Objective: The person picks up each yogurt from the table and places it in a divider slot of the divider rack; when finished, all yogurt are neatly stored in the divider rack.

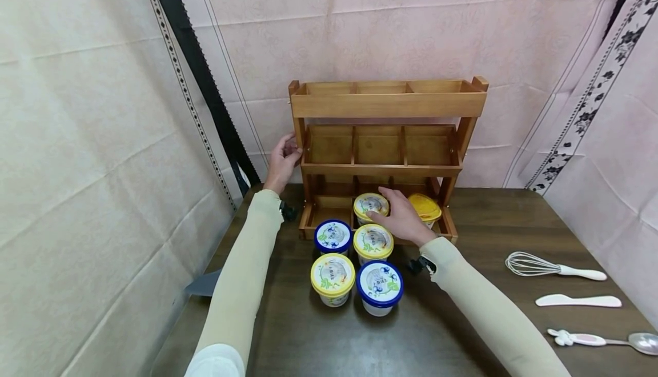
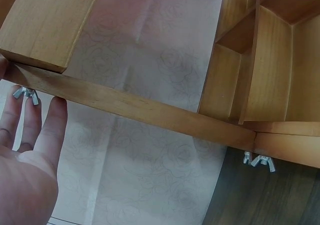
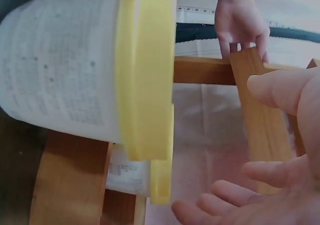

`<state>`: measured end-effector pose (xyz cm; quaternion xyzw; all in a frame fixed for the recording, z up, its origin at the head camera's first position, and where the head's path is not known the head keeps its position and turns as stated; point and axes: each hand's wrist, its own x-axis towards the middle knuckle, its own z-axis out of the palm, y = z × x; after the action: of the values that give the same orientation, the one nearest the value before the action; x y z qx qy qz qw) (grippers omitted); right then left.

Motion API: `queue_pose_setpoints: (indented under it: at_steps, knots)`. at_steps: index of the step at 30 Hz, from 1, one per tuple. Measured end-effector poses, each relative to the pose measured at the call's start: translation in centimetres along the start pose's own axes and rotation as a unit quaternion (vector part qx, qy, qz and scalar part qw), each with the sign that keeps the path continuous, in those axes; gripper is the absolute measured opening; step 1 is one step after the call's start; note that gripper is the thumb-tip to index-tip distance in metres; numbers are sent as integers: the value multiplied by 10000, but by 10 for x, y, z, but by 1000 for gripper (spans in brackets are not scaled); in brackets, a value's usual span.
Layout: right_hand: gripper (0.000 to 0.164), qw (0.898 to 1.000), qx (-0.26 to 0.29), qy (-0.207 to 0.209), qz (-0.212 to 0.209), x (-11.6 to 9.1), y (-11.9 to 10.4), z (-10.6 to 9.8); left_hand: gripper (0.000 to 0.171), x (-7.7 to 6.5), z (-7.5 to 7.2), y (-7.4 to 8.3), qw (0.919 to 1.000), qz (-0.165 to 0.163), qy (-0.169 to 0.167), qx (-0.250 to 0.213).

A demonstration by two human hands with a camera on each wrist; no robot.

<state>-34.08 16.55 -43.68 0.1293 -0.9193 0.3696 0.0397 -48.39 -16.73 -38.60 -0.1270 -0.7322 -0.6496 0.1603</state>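
A three-tier wooden rack [image 1: 380,105] stands at the back of the table. My left hand [image 1: 283,163] grips its left upright, fingers beneath the wood beside a wing nut [image 2: 26,94] in the left wrist view. Above the bottom tier, my right hand [image 1: 403,216] reaches over a yellow-lidded tub [image 1: 369,203] in the middle section. Its fingers are spread and apart from the lid in the right wrist view. Another yellow-lidded tub [image 1: 424,208] sits in the right section, partly hidden by that hand. A nearer yellow-lidded tub [image 3: 65,65] stands just before the rack.
In front of the rack are a blue-lidded tub [image 1: 333,236], a yellow-lidded tub [image 1: 333,277] and another blue-lidded tub [image 1: 380,285]. At the right lie a whisk [image 1: 555,267], a white spreader [image 1: 578,301] and a spoon [image 1: 601,340]. Cloth [image 1: 360,34] hangs behind.
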Motion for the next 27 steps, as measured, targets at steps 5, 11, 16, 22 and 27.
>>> queue_pose_setpoints:
  at_steps: [5, 11, 16, 22, 27]
  knots:
    - [77, 9990, 76, 60, -438, -13, 2, -3, 48, 2, 1, 0, 10000, -17, -11, -45]
    - [70, 9972, 127, -22, -742, -28, 6, -6, 47, 4, 2, 1, 10000, -39, -1, -46]
    - [67, 9973, -56, -92, -722, -40, 14, -5, 48, 5, 2, 1, 10000, -48, -3, -78]
    - [67, 9963, -206, -113, -823, -49, 21, -2, 47, 4, 1, 1, 10000, -34, 30, -74]
    - [74, 9963, -121, -305, -789, -54, 25, 3, 48, 2, -1, -1, 10000, -37, 2, -80]
